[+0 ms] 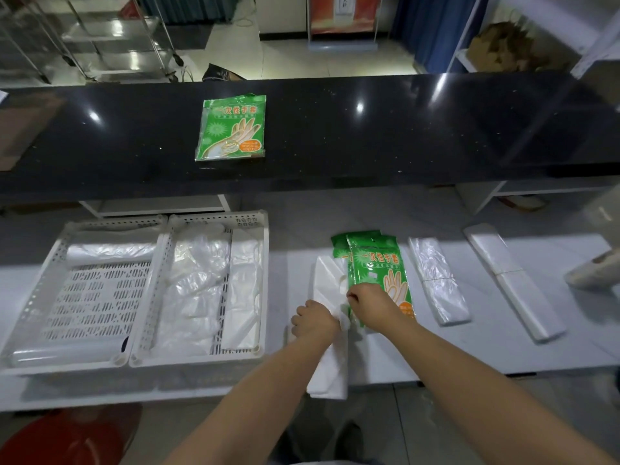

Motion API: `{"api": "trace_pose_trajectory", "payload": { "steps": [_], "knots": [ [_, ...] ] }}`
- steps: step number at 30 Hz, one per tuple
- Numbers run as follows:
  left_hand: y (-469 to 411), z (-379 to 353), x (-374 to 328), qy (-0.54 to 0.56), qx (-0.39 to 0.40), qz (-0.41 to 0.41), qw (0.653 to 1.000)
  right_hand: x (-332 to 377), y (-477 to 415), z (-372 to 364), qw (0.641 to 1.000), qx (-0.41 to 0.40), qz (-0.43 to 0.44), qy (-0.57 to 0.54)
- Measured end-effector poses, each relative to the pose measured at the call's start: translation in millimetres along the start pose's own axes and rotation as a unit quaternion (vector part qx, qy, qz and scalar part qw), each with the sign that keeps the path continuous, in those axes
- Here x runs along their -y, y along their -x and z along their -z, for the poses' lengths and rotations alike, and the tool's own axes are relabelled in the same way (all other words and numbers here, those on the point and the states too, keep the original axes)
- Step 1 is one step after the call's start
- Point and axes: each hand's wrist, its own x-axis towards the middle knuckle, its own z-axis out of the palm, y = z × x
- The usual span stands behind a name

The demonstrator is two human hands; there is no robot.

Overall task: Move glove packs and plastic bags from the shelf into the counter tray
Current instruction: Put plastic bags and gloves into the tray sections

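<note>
1. Left grip (313,318): fingers curled round a folded bundle of white plastic bags (330,374). The bundle lies lengthwise on the white counter (369,357), and its near end reaches past the counter's front edge
2. Right grip (372,305): fingers curled on the near left part of a small stack of green glove packs (375,260). The two grips are just beside each other
3. Held glove packs: at least two, fanned and overlapping, with printed faces up. They lie just right of the white bundle and overlap its right edge. Whether they rest on the counter or are lifted cannot be told
4. Single green glove pack (231,129): lies flat and face up on the black shelf (402,135) above and behind the counter, well apart from both grips
5. Left tray (30,303): white and perforated, on the counter at far left. It holds one clear roll of bags at its far end (110,251) and another at its near end (67,352)
6. Right tray (265,290): touches the left tray. It holds loose clear plastic (198,280) and a folded white pack (241,286) along its right wall
7. Two long clear bag packs (437,283) (513,283): lie flat on the counter to the right of the held glove packs, apart from each other
</note>
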Motion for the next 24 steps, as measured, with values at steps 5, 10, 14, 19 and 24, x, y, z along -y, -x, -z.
{"api": "trace_pose_trajectory", "payload": {
  "steps": [5, 10, 14, 19, 24],
  "knots": [
    [-1.4, -1.6, 1.4, 0.108, -0.01, -0.027, 0.994, -14.2, 5.4, -0.1, 0.997, 0.068, 0.044, -0.008],
    [1.3, 3.3, 8.8, 0.146, -0.021, -0.053, 0.988, -10.2, 6.5, -7.1, 0.986, 0.06, -0.037, -0.151],
    [9.2, 9.8, 19.9, 0.068, -0.051, -0.086, 0.993, -6.2, 4.4, -14.8, 0.969, 0.048, -0.073, -0.23],
    [18.3, 9.0, 35.4, -0.011, -0.101, -0.133, 0.986, 3.3, 2.6, -21.9, 0.924, 0.066, -0.13, -0.353],
    [21.6, 16.7, 34.7, 0.118, -0.117, -0.154, 0.974, 4.6, 3.9, -25.1, 0.969, 0.069, -0.071, -0.226]
  ]
}}
